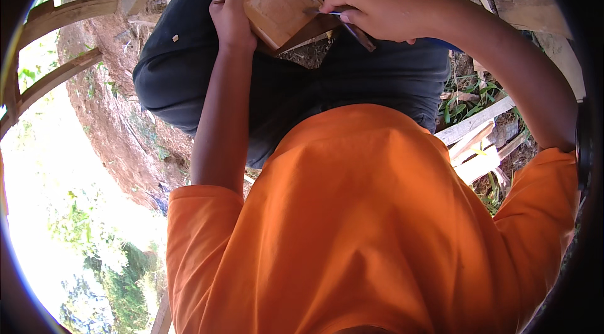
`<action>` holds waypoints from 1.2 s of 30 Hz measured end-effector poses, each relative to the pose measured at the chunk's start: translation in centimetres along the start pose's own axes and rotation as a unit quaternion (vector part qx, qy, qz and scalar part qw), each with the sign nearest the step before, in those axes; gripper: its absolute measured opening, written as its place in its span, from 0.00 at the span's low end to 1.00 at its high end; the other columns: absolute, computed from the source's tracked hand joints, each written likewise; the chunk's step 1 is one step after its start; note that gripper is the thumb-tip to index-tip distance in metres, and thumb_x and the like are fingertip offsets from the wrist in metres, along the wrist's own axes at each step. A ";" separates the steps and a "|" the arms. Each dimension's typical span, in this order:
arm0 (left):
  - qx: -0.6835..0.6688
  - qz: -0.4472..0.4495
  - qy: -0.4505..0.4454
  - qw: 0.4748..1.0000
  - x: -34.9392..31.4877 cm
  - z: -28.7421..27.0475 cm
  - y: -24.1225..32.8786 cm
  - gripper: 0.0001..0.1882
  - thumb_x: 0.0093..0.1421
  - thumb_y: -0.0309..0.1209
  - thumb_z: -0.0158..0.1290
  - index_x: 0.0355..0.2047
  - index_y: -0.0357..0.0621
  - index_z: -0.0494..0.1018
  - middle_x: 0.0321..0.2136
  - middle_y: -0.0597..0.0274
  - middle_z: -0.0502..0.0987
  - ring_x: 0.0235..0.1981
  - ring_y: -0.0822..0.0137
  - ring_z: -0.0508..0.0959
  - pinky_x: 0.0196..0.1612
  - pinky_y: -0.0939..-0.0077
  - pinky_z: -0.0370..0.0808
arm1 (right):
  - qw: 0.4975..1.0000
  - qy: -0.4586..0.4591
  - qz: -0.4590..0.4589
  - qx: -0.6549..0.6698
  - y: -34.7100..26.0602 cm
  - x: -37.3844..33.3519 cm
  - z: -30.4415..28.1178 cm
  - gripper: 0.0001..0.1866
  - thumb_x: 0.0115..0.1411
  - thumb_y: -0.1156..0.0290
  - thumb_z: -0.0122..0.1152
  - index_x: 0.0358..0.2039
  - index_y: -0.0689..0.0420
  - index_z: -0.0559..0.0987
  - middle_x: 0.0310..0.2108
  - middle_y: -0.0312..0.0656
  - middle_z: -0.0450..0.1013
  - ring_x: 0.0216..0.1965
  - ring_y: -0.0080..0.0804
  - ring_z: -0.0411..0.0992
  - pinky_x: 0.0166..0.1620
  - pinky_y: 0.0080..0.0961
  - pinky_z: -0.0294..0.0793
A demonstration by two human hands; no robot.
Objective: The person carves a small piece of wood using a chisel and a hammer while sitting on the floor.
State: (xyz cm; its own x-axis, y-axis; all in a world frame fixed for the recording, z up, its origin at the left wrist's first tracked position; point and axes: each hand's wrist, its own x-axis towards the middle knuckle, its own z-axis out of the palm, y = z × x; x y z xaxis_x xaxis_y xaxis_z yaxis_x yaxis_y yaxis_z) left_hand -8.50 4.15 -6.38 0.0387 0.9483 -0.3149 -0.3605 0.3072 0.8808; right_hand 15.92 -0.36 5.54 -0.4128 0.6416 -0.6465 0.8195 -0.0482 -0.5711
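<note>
Over dark-trousered knees, left hand (231,14) grips a square, pale-brown carved wooden block (281,7) tilted steady, while right hand (377,10) clenches a thin metal carving tool (349,22) against its face.

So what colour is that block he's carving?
Light tan, bare wood: the wooden block, seen in the head view.

- Bright daylight; the background at seven to nine o'clock is blown out to white glare.
- The orange cotton shirt (371,227) glows evenly, with soft shadow folds.
- Fisheye bends edges; a black vignette rings the frame.
- Centre is fairly sharp.
</note>
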 end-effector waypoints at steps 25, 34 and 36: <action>0.597 0.076 -0.046 0.798 -8.5 0.6 3.5 0.66 0.36 0.47 0.80 0.64 0.33 0.49 0.59 0.33 0.65 0.59 0.43 0.73 0.58 0.57 0.74 | 0.996 0.046 -0.040 0.063 0.1 1.4 2.2 0.19 0.74 0.67 0.47 0.63 0.46 0.73 0.17 0.41 0.73 0.11 0.28 0.69 0.16 0.26 0.70; 0.576 0.191 -0.075 0.792 -8.1 -0.2 2.7 0.54 0.37 0.37 0.78 0.59 0.38 0.56 0.52 0.38 0.70 0.54 0.39 0.75 0.55 0.53 0.75 | 0.993 -0.096 0.020 -0.069 -3.9 0.4 -2.9 0.20 0.74 0.68 0.43 0.63 0.51 0.72 0.20 0.39 0.73 0.12 0.28 0.69 0.16 0.26 0.70; 0.569 0.189 -0.089 0.795 -7.7 -0.7 2.6 0.52 0.37 0.35 0.77 0.58 0.37 0.56 0.51 0.40 0.69 0.53 0.40 0.75 0.53 0.54 0.76 | 0.993 -0.094 0.029 -0.057 -4.1 1.0 -2.6 0.19 0.74 0.67 0.43 0.63 0.50 0.72 0.22 0.41 0.74 0.13 0.29 0.69 0.17 0.27 0.71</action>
State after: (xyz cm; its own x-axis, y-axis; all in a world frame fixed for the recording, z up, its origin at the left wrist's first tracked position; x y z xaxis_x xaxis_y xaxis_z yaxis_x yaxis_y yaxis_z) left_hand -10.37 -2.38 -1.94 0.2954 0.9552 0.0150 0.6962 -0.2260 0.6814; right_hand 13.20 2.47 8.57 -0.4221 0.4848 -0.7660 0.8792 0.0130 -0.4763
